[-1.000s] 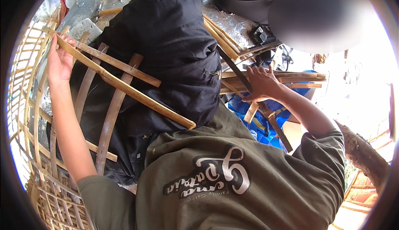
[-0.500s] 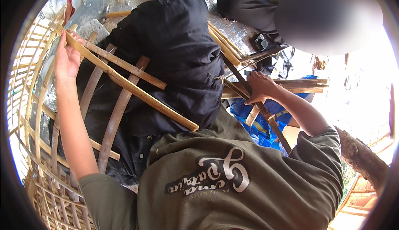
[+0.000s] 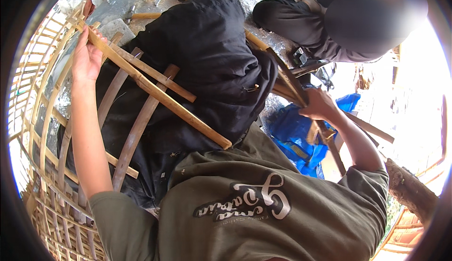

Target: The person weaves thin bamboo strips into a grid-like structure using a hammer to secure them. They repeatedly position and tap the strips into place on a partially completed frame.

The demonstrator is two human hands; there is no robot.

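And here's the long strip (image 3: 181,110), slanting over the black trousers (image 3: 202,39) from far left towards the shirt (image 3: 263,167), left hand (image 3: 88,53) curled around its far end! Two brown ribs (image 3: 138,136) cross underneath. Over on the right, the right hand (image 3: 320,104) wraps a dark slat (image 3: 335,156), a blue sheet (image 3: 282,124) below. Openwork basket (image 3: 66,228) left, hammer (image 3: 146,15) far left, another person's legs (image 3: 287,16) far right!
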